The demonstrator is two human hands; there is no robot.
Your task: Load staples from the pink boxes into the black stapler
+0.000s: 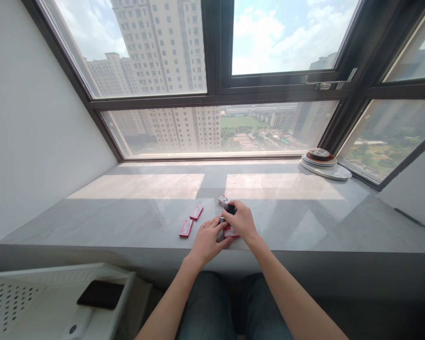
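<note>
Near the sill's front edge, my right hand (pixel 241 220) is closed on a small black object (pixel 230 208). My left hand (pixel 208 240) rests just to its left, fingers spread toward a red-and-white box (pixel 230 231) that lies partly under both hands. Whether the left fingertips grip anything is hidden. Another small box (pixel 223 200) lies just beyond the right hand. Two flat red-and-white boxes, one nearer the front (pixel 186 228) and one farther back (pixel 196 213), lie to the left of my left hand.
The pale stone sill (pixel 145 217) runs below a dark-framed window (pixel 212 101). Stacked plates (pixel 320 163) stand at its back right corner. At the lower left, a white perforated basket (pixel 31 302) has a black phone (pixel 101 294) on it.
</note>
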